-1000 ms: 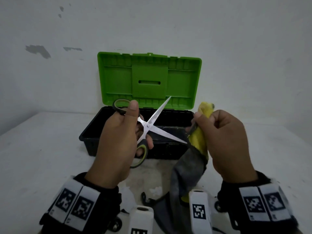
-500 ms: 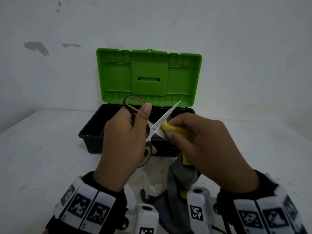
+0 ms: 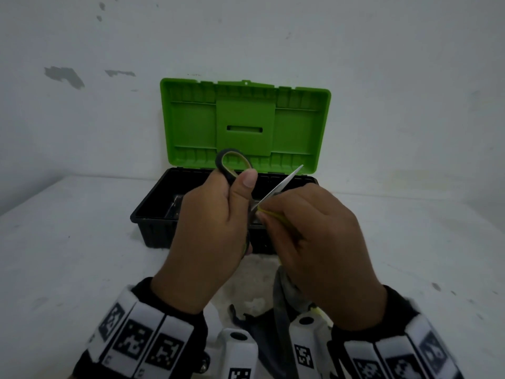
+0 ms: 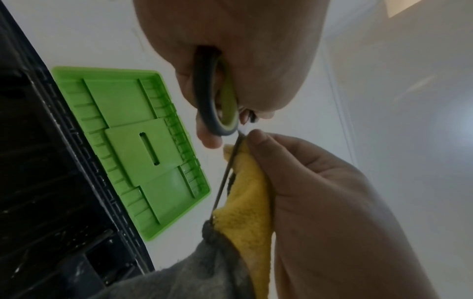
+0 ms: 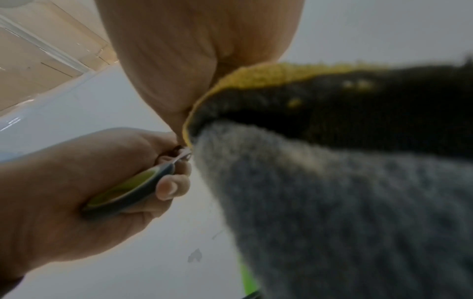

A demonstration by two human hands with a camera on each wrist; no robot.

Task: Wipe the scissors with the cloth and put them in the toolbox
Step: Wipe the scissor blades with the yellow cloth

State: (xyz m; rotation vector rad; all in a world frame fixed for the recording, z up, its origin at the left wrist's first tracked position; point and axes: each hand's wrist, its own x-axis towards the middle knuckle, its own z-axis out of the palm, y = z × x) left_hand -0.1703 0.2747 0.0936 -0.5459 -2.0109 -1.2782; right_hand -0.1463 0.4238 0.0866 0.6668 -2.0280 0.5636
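My left hand (image 3: 216,228) grips the black-and-green handles of the scissors (image 3: 284,183), blades spread, above the front of the toolbox. One handle loop (image 3: 232,161) sticks up over my thumb. My right hand (image 3: 314,236) pinches the yellow-and-grey cloth (image 4: 249,194) around the lower blade, close to the pivot; that blade (image 4: 227,174) runs along the cloth's fold in the left wrist view. The other blade points up and right. Grey cloth (image 5: 332,202) hangs below my right hand. The toolbox (image 3: 153,214) stands open, green lid (image 3: 246,124) upright.
The toolbox sits on a white table (image 3: 68,255) against a white wall. Something metallic (image 3: 175,206) lies in the black base. A small dark item (image 3: 235,314) lies on the table between my wrists.
My right hand has slid the cloth from the blade's tip inward to near the pivot. The left hand has lifted the scissors a little and turned them.
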